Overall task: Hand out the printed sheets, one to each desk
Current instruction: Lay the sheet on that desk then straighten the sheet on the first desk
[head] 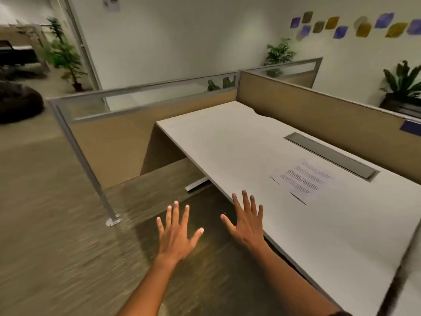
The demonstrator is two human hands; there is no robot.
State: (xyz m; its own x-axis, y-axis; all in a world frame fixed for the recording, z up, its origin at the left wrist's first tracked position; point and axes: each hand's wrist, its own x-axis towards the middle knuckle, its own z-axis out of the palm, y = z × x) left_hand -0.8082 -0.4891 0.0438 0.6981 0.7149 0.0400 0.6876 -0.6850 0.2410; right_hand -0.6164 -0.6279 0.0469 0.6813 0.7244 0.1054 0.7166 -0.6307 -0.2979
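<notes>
One printed sheet (pixel 304 180) lies flat on the surface (pixel 239 142) at right. The left hand (pixel 176 233) and right hand (pixel 247 224) are spread wide, holding nothing. Next: find more sheets for another desk.

Inspector A: Light is even and soft, indoor, somewhat dim with a warm greenish cast. No lamp is in view.

Inspector B: Shadows?

Inspector A: Dark under the desk (pixel 227 142); faint elsewhere. No hard glare on its top.

Inspector B: Sharpness?

Inspector A: Motion blur streaks the floor (pixel 45 224) at left. Print on the sheet (pixel 303 179) is smeared, unreadable. Plants (pixel 66 58) and wall patches (pixel 364 25) are soft. Straight partition (pixel 136 124) edges bow near the frame borders.
</notes>
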